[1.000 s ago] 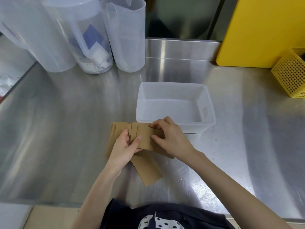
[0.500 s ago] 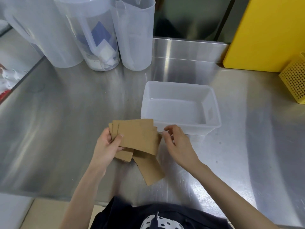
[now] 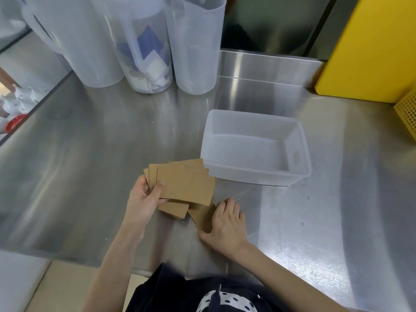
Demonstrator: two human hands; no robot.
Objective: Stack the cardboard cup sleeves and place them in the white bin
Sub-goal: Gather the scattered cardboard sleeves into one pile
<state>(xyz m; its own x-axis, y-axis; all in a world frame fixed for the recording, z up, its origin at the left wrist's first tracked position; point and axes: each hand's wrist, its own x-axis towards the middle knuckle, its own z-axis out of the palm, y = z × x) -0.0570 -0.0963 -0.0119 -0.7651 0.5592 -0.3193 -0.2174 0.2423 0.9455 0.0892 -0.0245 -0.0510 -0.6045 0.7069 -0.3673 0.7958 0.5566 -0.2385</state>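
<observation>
My left hand holds a fanned bunch of flat brown cardboard cup sleeves just above the steel counter, thumb on top. One more sleeve lies flat on the counter below the bunch. My right hand rests on this sleeve's right end, fingers spread over it and thumb at its near edge. The white bin stands to the right of the bunch, with nothing inside it.
Three translucent plastic pitchers stand at the back left, one with papers inside. A yellow board leans at the back right beside a yellow perforated basket. The counter's front edge runs just below my forearms.
My right hand has left the held bunch and dropped down onto the loose sleeve on the counter. My left hand still holds the fanned sleeves, lifted slightly.
</observation>
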